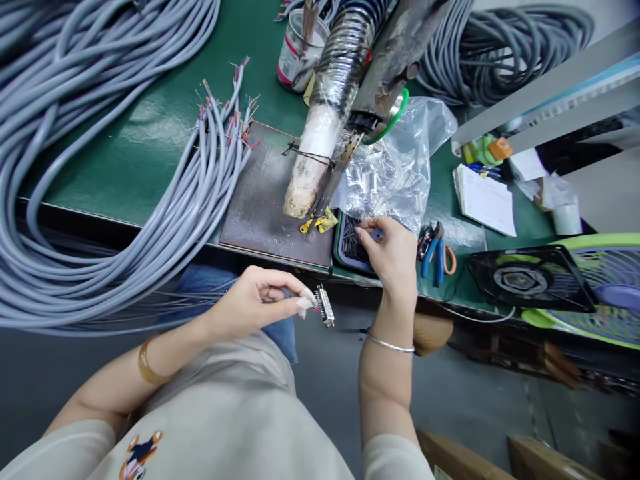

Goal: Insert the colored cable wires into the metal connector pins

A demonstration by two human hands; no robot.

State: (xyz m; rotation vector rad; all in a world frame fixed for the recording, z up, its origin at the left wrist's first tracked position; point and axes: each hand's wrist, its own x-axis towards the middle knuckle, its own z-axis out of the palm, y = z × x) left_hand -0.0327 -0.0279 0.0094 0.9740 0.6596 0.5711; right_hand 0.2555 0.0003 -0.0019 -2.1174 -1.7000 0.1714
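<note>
A silver, multi-pin metal connector is held just off the near edge of a glossy green desk, above a grey floor. Looped grey cables with stripped, coloured wire ends spread over the desk's left side. The left hand, fingertips wrapped in white, has its grip pinching the connector's wired side. The right hand has its grip nearly pressed together at a small green-and-lilac tray of black pieces; whether it pinches one, I cannot tell. Counted: one held connector, one tray, one square black fan.
</note>
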